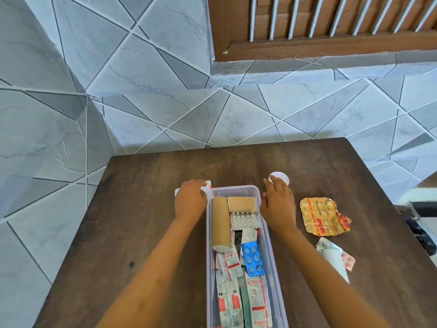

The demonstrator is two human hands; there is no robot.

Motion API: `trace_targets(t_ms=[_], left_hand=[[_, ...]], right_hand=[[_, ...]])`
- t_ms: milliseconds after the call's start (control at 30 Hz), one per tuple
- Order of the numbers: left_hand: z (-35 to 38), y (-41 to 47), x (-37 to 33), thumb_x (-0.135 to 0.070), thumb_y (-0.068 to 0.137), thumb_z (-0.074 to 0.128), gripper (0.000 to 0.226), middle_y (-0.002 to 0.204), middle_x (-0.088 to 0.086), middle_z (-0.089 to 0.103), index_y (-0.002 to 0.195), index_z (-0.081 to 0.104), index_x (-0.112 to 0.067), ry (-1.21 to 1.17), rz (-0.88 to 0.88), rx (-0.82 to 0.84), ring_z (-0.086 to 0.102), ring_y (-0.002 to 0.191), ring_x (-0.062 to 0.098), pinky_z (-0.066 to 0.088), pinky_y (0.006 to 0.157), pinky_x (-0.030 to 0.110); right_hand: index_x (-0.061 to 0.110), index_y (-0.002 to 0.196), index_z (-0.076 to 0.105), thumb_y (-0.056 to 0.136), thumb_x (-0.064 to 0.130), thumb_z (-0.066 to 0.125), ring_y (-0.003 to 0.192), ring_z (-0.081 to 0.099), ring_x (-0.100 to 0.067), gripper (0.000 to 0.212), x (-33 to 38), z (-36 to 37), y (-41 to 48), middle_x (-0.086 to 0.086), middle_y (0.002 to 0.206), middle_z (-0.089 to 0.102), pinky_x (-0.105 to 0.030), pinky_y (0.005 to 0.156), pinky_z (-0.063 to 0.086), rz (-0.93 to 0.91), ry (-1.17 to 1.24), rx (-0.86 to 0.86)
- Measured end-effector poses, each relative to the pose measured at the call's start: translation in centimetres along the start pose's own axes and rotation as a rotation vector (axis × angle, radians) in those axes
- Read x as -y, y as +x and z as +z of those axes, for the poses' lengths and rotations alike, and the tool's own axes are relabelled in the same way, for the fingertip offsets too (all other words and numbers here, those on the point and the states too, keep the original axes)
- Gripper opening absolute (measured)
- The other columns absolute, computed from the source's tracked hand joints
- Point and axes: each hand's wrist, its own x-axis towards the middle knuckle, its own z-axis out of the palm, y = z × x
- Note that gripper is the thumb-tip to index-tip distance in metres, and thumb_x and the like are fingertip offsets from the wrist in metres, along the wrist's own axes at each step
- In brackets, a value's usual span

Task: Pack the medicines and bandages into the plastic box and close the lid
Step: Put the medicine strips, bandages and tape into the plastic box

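A clear plastic box [258,195] lies lengthwise on the dark wooden table, with no lid on it. Inside are a long tan bandage roll [221,223], a shorter tan bandage [242,204], a silver pill strip [243,220], a blue blister pack [253,258] and several red-and-white strips [230,301]. My left hand [190,200] rests left of the box's far end, fingers curled on a white and red pack [208,188]. My right hand [277,202] lies flat right of the box, fingertips touching a small white round cap [282,177].
An orange crumpled foil strip [322,217] lies on the table [142,209] right of my right hand. Nearer to me are a white sachet and a pink pill strip [335,258]. Tiled walls stand behind the table, and dark objects lie beyond its right edge.
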Motion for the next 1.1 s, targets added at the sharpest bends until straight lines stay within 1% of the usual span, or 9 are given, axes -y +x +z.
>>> trace_targets(t_ms=[67,133,233,367,533,633,833,967,1100], left_hand=[[0.8,1.9,1.4,-0.009,0.083,0.052,0.035,0.122,0.014,0.063,0.117,0.061,-0.013,0.203,-0.011,0.184,0.058,0.11,0.033,0.049,0.088,0.039],[1.8,2.9,2.6,-0.013,0.085,0.053,0.053,0.144,0.012,0.043,0.136,0.043,-0.02,0.36,-0.035,0.365,0.042,0.131,0.033,0.039,0.103,0.044],[3.1,3.7,4.0,-0.014,0.084,0.055,0.071,0.155,0.012,0.022,0.147,0.023,-0.025,0.43,-0.057,0.525,0.027,0.14,0.035,0.03,0.111,0.049],[3.7,3.7,4.4,-0.018,0.087,0.052,0.057,0.135,0.016,0.046,0.141,0.035,-0.022,0.517,0.04,0.439,0.048,0.122,0.033,0.043,0.097,0.041],[2.8,3.1,3.7,-0.017,0.089,0.047,0.029,0.117,0.011,0.067,0.115,0.058,-0.01,0.711,0.251,0.338,0.064,0.106,0.029,0.05,0.083,0.034],[1.3,2.8,2.8,-0.016,0.091,0.047,0.023,0.107,0.015,0.07,0.104,0.063,-0.008,0.583,0.209,0.151,0.067,0.098,0.035,0.051,0.077,0.035],[-3.3,0.4,-1.4,-0.02,0.087,0.055,0.02,0.096,0.012,0.073,0.096,0.068,-0.009,-0.029,0.061,-0.167,0.068,0.084,0.029,0.046,0.064,0.029],[-2.7,-3.5,-3.1,-0.013,0.085,0.059,0.02,0.111,0.008,0.07,0.104,0.065,-0.009,-0.327,-0.032,-0.03,0.066,0.094,0.021,0.05,0.072,0.029],[1.9,-7.8,-4.6,-0.005,0.086,0.052,0.028,0.111,0.012,0.066,0.113,0.056,-0.012,-0.307,-0.131,0.228,0.06,0.089,0.024,0.047,0.07,0.031]], right_hand=[[0.008,0.135,0.039,0.091,0.019,0.051,0.142,0.023,-0.033,0.047,-0.9,-0.1,1.2,-0.018,0.151,0.029,-0.044,0.117,0.021,0.107,-0.128,0.031],[0.011,0.135,0.036,0.089,0.022,0.055,0.142,0.018,-0.038,0.051,-1.5,0.1,1.8,-0.021,0.153,0.02,-0.046,0.116,0.021,0.201,-0.178,0.088],[0.016,0.134,0.034,0.086,0.015,0.058,0.131,0.035,-0.042,0.054,-1.9,0.4,1.9,-0.024,0.147,0.027,-0.047,0.105,0.039,0.295,-0.075,0.157],[0.011,0.128,0.043,0.087,0.004,0.055,0.111,0.055,-0.042,0.043,-2.1,0.4,1.2,-0.022,0.136,0.043,-0.045,0.086,0.052,0.331,0.062,0.093],[0.008,0.128,0.043,0.09,0.007,0.052,0.108,0.057,-0.041,0.039,-1.4,-0.6,-0.7,-0.021,0.135,0.046,-0.044,0.084,0.053,0.362,0.135,-0.025],[0.007,0.13,0.042,0.09,0.01,0.053,0.109,0.057,-0.039,0.042,-0.4,-2.4,-1.5,-0.022,0.134,0.048,-0.042,0.084,0.053,0.321,0.166,-0.131],[0.006,0.128,0.046,0.088,0.011,0.057,0.106,0.06,-0.037,0.042,1.2,-5.4,-4.7,-0.021,0.132,0.052,-0.039,0.081,0.054,0.179,0.193,-0.221],[0.006,0.126,0.048,0.087,0.011,0.059,0.107,0.06,-0.036,0.041,1.3,-6.1,-7.4,-0.02,0.131,0.054,-0.04,0.084,0.053,0.142,0.233,-0.212],[0.006,0.124,0.05,0.085,0.01,0.06,0.107,0.06,-0.036,0.04,0.6,-6.7,-9.7,-0.019,0.128,0.057,-0.042,0.084,0.052,0.09,0.291,-0.176]])
